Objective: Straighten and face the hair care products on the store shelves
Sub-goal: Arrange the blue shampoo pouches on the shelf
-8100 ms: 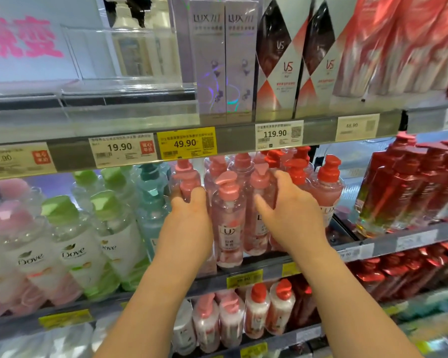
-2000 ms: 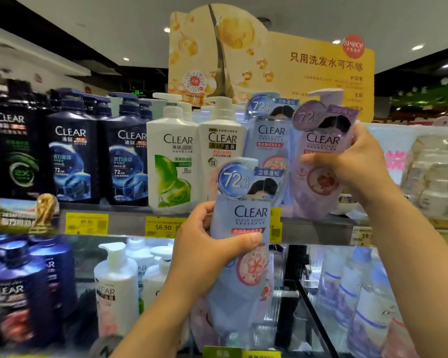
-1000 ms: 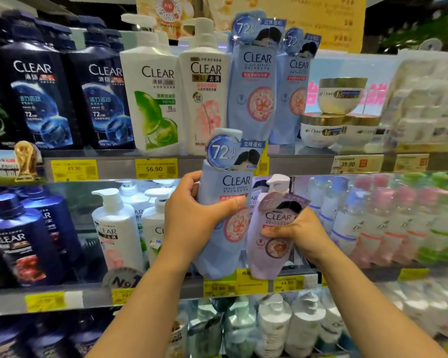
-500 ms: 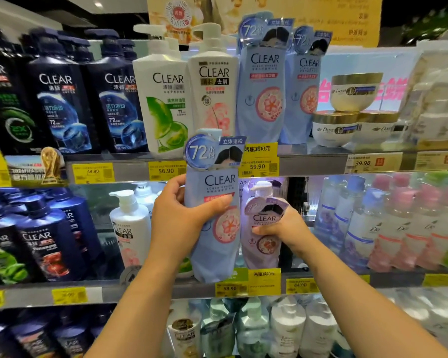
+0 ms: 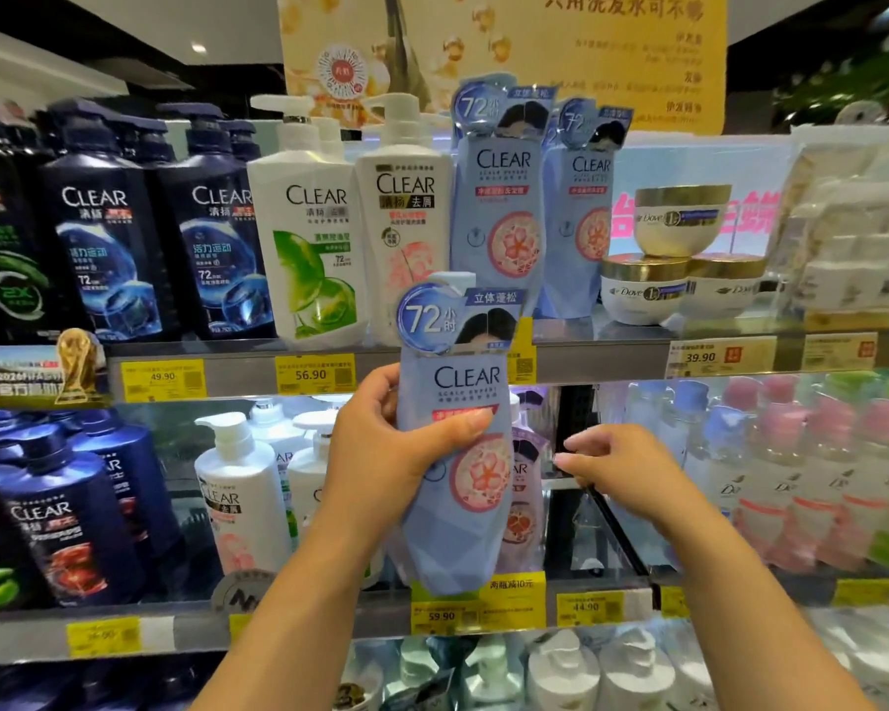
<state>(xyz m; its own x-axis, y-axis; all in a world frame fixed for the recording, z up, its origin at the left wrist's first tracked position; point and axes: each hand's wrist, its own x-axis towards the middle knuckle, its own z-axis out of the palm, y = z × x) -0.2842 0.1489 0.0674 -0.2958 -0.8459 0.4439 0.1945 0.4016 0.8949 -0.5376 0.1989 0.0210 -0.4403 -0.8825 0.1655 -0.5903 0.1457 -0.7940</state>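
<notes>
Blue and tall, the CLEAR bottle [image 5: 455, 438] stands upright in the left hand [image 5: 381, 454], which is wrapped around its middle, label facing out. It hangs in front of the middle shelf [image 5: 606, 605]. A purple bottle [image 5: 527, 500] sits just behind it. The right hand [image 5: 622, 467] is nearer the gap, fingers loose, holding nothing.

Pale blue bottle [image 5: 452, 505]: smooth, satiny plastic
Navy bottles [image 5: 104, 259]: glossy plastic
Shelf edge [image 5: 596, 359]: brushed metal
Price tags [image 5: 314, 374]: yellow paper
</notes>
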